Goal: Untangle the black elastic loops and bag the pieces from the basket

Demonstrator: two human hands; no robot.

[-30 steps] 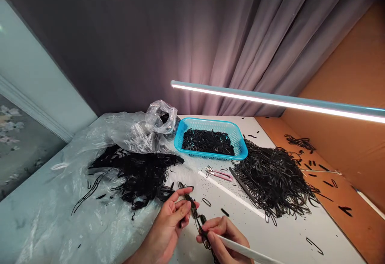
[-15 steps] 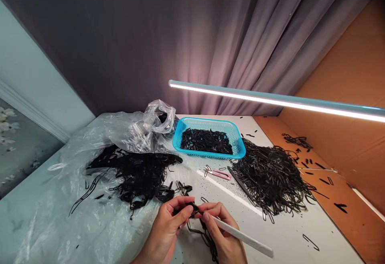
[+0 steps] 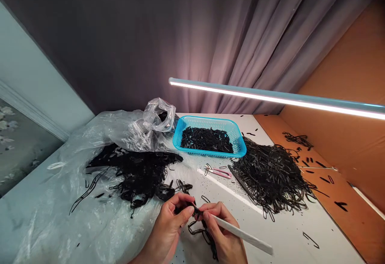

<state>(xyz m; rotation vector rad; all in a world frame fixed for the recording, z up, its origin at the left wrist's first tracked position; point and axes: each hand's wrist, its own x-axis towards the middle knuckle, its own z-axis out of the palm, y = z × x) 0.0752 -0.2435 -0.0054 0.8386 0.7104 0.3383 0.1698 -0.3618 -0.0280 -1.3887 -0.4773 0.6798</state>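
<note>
My left hand (image 3: 167, 228) pinches a small black looped piece (image 3: 196, 209) between thumb and fingers near the table's front edge. My right hand (image 3: 225, 232) is closed around a long, flat white-handled tool (image 3: 245, 236), its handle slanting down to the right. The tool's working end meets the black piece and is hidden by the fingertips. Below, between the two hands, hangs or lies a string of linked black loops (image 3: 197, 228); which of the two I cannot tell. A tangled heap of black parts (image 3: 144, 175) lies beyond my left hand.
A blue basket (image 3: 210, 155) holds many small black pieces. To its right is a large pile of black loops (image 3: 270, 175). Pink-handled snips (image 3: 221, 173) lie before the basket. Clear plastic sheeting (image 3: 54, 212) covers the left side. A lit tube lamp (image 3: 270, 95) crosses above.
The black piece at my fingertips has turned and looks narrower. More of the loops beneath shows between my hands. Both hands stay in nearly the same place.
</note>
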